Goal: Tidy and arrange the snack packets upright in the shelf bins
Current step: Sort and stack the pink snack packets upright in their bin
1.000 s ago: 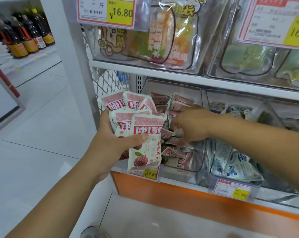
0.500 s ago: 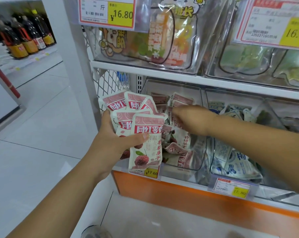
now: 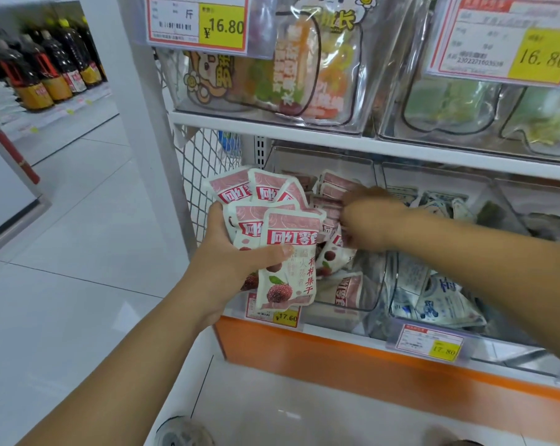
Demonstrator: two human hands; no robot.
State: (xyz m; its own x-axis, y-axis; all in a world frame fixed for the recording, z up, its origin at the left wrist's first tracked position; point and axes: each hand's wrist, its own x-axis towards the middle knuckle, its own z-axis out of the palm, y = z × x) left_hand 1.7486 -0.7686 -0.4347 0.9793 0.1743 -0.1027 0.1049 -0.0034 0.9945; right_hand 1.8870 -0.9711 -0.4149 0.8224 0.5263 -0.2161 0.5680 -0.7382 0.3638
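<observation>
Pink packets (image 3: 291,235) are gripped by the left hand (image 3: 228,262); binned packets (image 3: 335,257) are touched by the right hand (image 3: 371,220), grip unclear through blur.

left arm: extended forward from lower left | left hand (image 3: 230,252): fingers curled, thumb clamped across fanned pink snack packets (image 3: 286,228) | right arm: reaching across from right | right hand (image 3: 368,217): palm down, blurred, grip unclear

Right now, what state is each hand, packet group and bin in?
Left hand, grips a fanned bunch of pink-and-white snack packets, upright, outside the bin.
Right hand, reaching into the clear plastic bin among packets; blurred, grip unclear.
Loose pink packets at that bin's front, jumbled, tilted.
Blue-and-white packets to its right, slumped over.
</observation>
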